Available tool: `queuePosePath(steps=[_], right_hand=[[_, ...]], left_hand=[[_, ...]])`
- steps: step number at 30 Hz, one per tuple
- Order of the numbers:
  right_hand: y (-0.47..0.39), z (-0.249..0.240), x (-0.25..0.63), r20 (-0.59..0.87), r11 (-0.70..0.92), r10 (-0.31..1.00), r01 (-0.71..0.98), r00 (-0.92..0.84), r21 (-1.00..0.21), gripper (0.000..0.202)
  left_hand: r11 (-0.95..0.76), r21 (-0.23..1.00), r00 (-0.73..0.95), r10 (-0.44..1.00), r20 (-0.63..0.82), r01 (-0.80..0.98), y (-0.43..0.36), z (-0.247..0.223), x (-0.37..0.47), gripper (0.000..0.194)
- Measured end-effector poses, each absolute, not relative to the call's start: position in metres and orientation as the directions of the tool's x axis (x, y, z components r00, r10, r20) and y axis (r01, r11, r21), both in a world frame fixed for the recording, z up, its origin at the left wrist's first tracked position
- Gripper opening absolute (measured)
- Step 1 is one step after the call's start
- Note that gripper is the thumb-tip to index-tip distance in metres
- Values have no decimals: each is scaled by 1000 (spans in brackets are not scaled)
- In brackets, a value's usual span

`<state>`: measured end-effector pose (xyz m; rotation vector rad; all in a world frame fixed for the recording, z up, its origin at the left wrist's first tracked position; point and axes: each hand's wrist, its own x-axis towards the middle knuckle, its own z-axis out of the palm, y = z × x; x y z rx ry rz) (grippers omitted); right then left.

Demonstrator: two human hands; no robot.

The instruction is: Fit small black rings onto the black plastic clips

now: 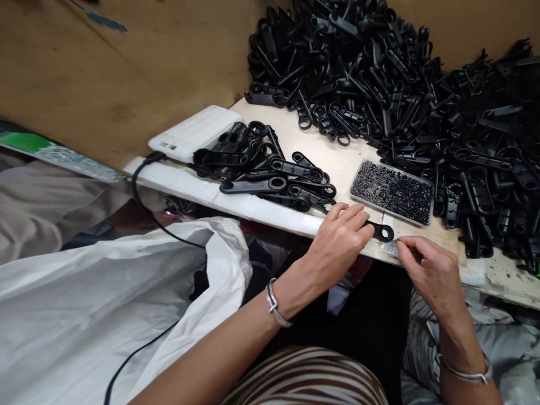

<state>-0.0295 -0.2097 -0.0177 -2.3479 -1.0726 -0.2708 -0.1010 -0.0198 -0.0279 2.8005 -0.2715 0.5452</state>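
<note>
Near the table's front edge, my left hand [342, 236] is closed on a black plastic arm-shaped part [383, 232], whose ringed end sticks out to the right of my fingers. The rest of that part is hidden under the hand. My right hand [430, 270] is closed in a pinch just right of the ring. A tiny dark tip shows at its fingertips, too small to name. Behind both hands lies a shallow clear tray [431, 205] holding many small black pieces.
A loose group of black parts [270, 169] lies left of my hands, beside a white power bank [196, 132] with a black cable [141, 194]. Large heaps of black parts [358, 62] fill the back and right. A white sack [105, 315] hangs below the table's left edge.
</note>
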Motion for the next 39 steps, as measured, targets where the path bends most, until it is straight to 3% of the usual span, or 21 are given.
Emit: queuePosePath(steps=[6,13,21,27,33,35,39], right_hand=[[-213,-13,-26,342,-524,699,775,628,-352,17],[-207,-12,-27,272,-508,779,823,565,-255,21],[-197,-4,-31,226,-532,808,838,545,-119,25],[-189,2,-39,165,-535,837,844,522,44,25],[-168,9,-62,78,-612,780,729,621,306,26],[-168,10,-59,58,-631,766,732,640,256,24],[-178,14,-36,-27,-638,768,759,640,-128,26]], left_hand=[[-943,248,924,-121,362,-221,-30,-31,-110,20],[-905,373,964,-117,240,-203,-32,-28,-110,19],[-875,428,962,-129,241,-225,-31,-30,-109,15],[-865,438,959,-147,243,-244,-29,-28,-110,15],[-832,484,954,-163,252,-270,-27,-28,-110,18],[-830,487,952,-160,262,-274,-27,-29,-109,19],[-840,465,948,-167,270,-280,-26,-29,-108,16]])
